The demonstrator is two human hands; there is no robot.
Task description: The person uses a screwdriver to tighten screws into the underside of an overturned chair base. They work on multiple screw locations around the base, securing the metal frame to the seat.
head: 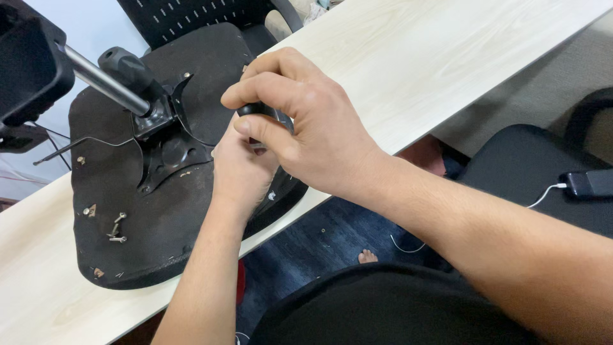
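An upturned black chair seat [128,211] lies on a pale wooden table [408,57], its metal mounting plate [167,137] and silver gas-lift column [105,83] facing up. My right hand [300,128] is curled around a black tool handle [262,112] held over the seat's right edge. My left hand [239,169] sits just below it, fingers closed at the tool's lower part, whose tip is hidden. A few loose screws [117,229] rest on the seat near its left edge.
The chair's black base [29,64] sticks out at the top left. A second black chair [211,19] stands behind the table. At right, a black seat [536,172] carries a dark device [590,184] on a white cable. A bare foot [367,257] shows on the floor.
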